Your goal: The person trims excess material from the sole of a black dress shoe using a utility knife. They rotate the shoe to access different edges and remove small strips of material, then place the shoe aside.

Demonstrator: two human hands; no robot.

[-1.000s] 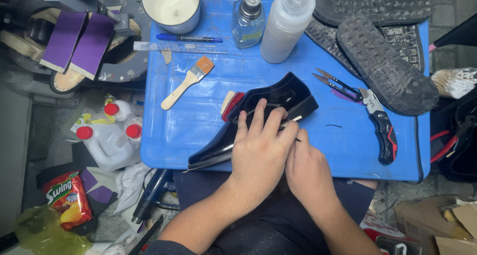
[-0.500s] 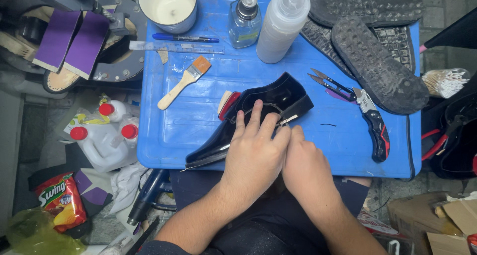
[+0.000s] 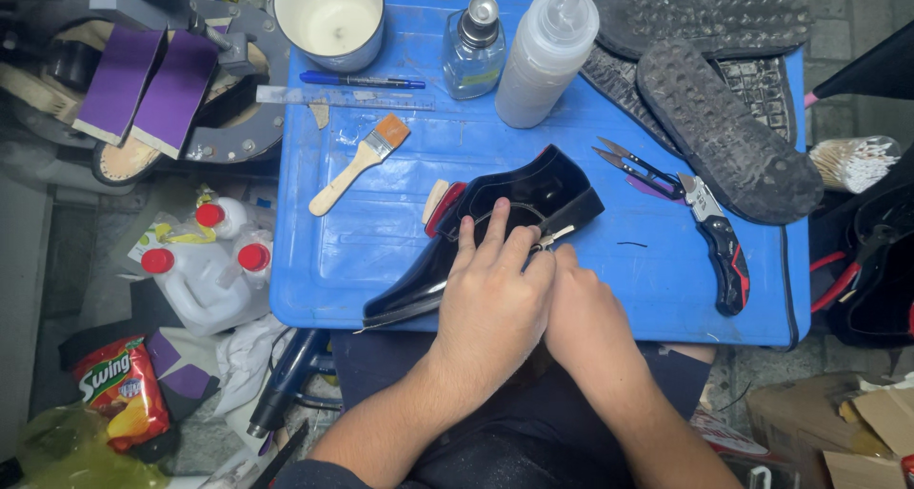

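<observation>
My left hand (image 3: 490, 303) presses flat on the black shoe (image 3: 495, 227), fingers spread; right hand (image 3: 586, 318) pinches its edge. Next: steady, even pressure.

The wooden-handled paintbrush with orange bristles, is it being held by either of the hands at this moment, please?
No, the wooden-handled paintbrush lies alone on the blue plastic tray, while both hands, left hand and right hand, press on the glossy black shoe.
</observation>
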